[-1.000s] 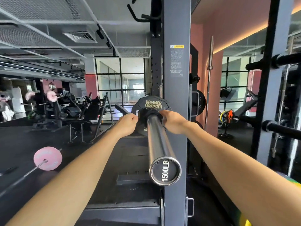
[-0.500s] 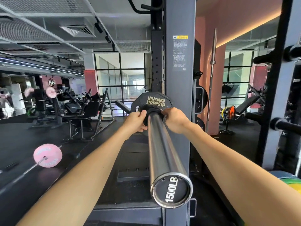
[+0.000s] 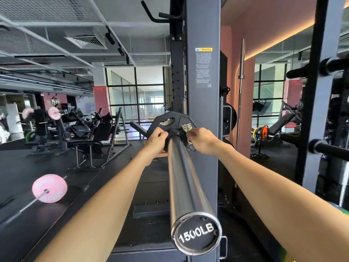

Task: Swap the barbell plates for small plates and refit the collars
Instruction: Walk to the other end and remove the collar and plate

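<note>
A steel barbell sleeve (image 3: 186, 186) runs from its "1500LB" end cap (image 3: 196, 235) away from me to a small black plate (image 3: 171, 121) with grip holes and white lettering. A black collar (image 3: 176, 135) sits on the sleeve against the plate. My left hand (image 3: 156, 139) grips the collar's left side with curled fingers. My right hand (image 3: 203, 140) grips its right side, partly covering the plate's lettering. The plate now sits turned, its lettering sideways.
A grey rack upright (image 3: 203, 110) with a warning label stands just right of the bar. A pink plate (image 3: 49, 188) on another bar lies on the floor at left. Benches (image 3: 90, 137) stand behind; rack posts and pegs (image 3: 328, 150) are at right.
The plate has rotated on the sleeve, its lettering turning from upright to sideways. Both hands stay at the collar, and the camera has shifted so the end cap sits lower right.
</note>
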`<act>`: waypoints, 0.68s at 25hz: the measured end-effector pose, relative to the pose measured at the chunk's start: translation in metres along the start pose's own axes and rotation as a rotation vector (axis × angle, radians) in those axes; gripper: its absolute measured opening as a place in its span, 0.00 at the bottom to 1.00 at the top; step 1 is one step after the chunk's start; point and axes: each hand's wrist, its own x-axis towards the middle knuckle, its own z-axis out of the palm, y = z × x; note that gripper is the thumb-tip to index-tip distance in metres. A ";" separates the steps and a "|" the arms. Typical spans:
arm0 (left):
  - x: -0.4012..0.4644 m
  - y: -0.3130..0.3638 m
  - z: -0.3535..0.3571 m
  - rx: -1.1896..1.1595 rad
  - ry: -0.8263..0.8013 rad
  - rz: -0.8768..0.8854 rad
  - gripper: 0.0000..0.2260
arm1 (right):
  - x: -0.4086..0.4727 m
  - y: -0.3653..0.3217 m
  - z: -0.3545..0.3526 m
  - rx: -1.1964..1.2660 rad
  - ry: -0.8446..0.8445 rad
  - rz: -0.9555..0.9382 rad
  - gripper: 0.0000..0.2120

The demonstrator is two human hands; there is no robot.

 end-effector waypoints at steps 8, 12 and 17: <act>0.016 0.012 0.009 0.008 -0.079 -0.183 0.18 | 0.026 -0.022 0.013 -0.026 0.041 0.165 0.27; 0.029 0.008 0.014 -0.148 -0.117 -0.294 0.20 | 0.038 -0.030 0.012 0.025 -0.005 0.228 0.22; 0.032 0.003 0.015 -0.302 -0.065 -0.229 0.18 | 0.039 -0.029 0.005 -0.152 0.017 0.043 0.16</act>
